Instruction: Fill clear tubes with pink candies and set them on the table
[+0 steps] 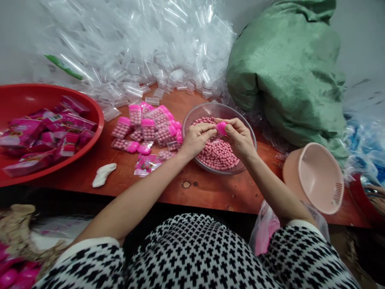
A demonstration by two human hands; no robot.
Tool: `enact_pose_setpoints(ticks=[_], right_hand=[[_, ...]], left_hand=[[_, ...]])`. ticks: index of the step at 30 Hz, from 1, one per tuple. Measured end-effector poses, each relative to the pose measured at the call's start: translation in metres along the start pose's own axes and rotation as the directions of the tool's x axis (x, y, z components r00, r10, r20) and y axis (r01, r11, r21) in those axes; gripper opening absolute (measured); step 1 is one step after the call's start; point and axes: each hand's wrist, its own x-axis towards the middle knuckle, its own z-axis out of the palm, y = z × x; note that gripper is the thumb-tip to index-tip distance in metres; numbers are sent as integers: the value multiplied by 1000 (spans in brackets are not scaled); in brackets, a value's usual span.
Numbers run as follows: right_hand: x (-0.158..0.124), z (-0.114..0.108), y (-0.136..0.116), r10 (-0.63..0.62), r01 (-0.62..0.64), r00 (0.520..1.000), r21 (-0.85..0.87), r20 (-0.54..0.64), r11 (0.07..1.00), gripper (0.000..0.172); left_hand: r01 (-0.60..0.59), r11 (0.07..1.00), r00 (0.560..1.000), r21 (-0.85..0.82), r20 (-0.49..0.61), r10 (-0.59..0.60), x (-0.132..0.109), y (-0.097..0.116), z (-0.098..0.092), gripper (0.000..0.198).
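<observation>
Over a grey bowl (189, 120) of pink beads (218, 155), my two hands meet at a small plastic box whose bright pink cap (221, 128) shows between the fingertips. My left hand (195, 138) is closed, its fingers pinched at the left side of the box. From the other side my right hand (240, 136) grips the cap between thumb and fingers. The box's clear body is mostly hidden by the fingers. Left of the bowl lies a pile of bead-filled boxes with pink caps (148, 129), beside a printed pink card (147, 163).
A red basin (100, 120) with pink packets (22, 132) stands at left, near a crumpled white piece (104, 174). Clear plastic boxes (144, 44) heap at the back. A green sack (285, 68) and a tilted peach tub (319, 176) are at right.
</observation>
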Motion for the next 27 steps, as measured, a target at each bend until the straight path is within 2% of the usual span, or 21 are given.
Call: enact_pose_setpoints(ticks=[3,6,8,10,12,17,21,24,25,27], right_hand=[[2,-1,1,-1,1,1000,7,-18,1000,32],[7,-7,-2,126,-132,990,107,57,985,26],[11,-12,-5,275,-304,946,175,173,936,21],[16,-15,-5,403,-460,875,207,267,863,18],[19,-15,-3,457,-527,839,233,295,817,13],[23,1,8,410,-445,895,341,174,828,10],[24,10,13,461,-469,879,388,120,793,11],[29,6,6,469,-498,867,272,170,823,15],[32,1,1,447,-478,876,206,183,854,20],[39,-15,-8,352,-365,923,59,158,929,30]], left_hand=[[-13,999,1000,32,-5,13,0,0,0,17],[-76,994,997,81,6,76,0,0,-1,16],[-99,989,995,110,-2,99,0,-1,0,16],[-92,987,995,134,-21,96,0,-2,0,17],[-81,986,996,148,-26,86,-1,-2,-1,18],[-96,981,994,166,-35,103,-3,-3,-4,21],[-88,973,994,214,-41,99,-2,-6,-3,19],[-90,983,995,159,-34,97,3,-9,0,22],[-91,990,995,111,-37,96,6,-9,0,23],[-92,995,994,23,-65,93,12,-6,-7,29]])
